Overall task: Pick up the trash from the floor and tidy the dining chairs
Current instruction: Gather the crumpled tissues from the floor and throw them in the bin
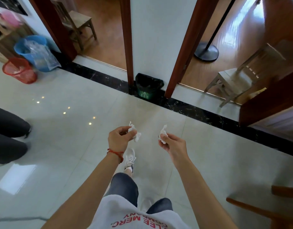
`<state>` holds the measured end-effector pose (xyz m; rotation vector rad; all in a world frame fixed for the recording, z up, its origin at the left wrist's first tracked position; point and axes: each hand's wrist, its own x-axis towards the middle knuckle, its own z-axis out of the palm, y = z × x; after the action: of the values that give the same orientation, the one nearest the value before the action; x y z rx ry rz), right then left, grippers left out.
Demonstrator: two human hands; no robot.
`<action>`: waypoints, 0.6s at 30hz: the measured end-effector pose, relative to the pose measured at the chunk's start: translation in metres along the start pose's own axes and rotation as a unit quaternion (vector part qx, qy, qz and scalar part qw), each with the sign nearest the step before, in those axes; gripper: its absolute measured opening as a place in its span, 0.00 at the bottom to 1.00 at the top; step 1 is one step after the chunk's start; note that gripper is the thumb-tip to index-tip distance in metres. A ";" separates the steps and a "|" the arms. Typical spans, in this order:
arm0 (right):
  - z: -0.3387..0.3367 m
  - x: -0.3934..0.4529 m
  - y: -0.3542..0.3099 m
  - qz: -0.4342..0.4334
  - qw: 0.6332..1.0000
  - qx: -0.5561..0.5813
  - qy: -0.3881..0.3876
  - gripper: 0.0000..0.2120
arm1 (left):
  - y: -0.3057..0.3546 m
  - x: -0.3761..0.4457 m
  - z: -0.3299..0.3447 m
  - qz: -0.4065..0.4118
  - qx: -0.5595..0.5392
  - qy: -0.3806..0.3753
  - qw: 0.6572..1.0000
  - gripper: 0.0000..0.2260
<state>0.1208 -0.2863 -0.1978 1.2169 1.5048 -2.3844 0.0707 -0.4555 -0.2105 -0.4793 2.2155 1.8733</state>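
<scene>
Two crumpled white tissues (134, 132) (one per hand).

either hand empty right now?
No: the left hand pinches a crumpled tissue, and the right hand pinches another tissue.

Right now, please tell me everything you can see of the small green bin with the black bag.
The green bin is small, apparently plastic, with a pale printed mark on its front. A black bag lines it and folds over the rim; the mouth is open. It stands upright on the floor against the white wall section between two doorways, on the dark marble strip. No hand touches it.
</scene>
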 end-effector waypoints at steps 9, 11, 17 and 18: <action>0.084 0.128 -0.078 0.005 0.999 0.011 0.042 0.02 | 0.056 0.170 0.029 -0.017 0.017 -0.030 0.999 0.08; 0.098 0.153 -0.091 0.006 0.998 0.019 0.052 0.03 | 0.069 0.200 0.036 -0.021 0.027 -0.039 0.999 0.07; 0.125 0.216 -0.128 0.028 0.997 0.004 0.067 0.02 | 0.094 0.273 0.061 -0.040 0.042 -0.047 0.997 0.06; 0.128 0.228 -0.135 0.034 0.997 -0.001 0.068 0.01 | 0.097 0.285 0.067 -0.042 0.046 -0.048 0.997 0.06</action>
<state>-0.1691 -0.2407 -0.2204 1.4336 1.4752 -2.2993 -0.2331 -0.4083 -0.2349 -0.4492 2.1746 1.7070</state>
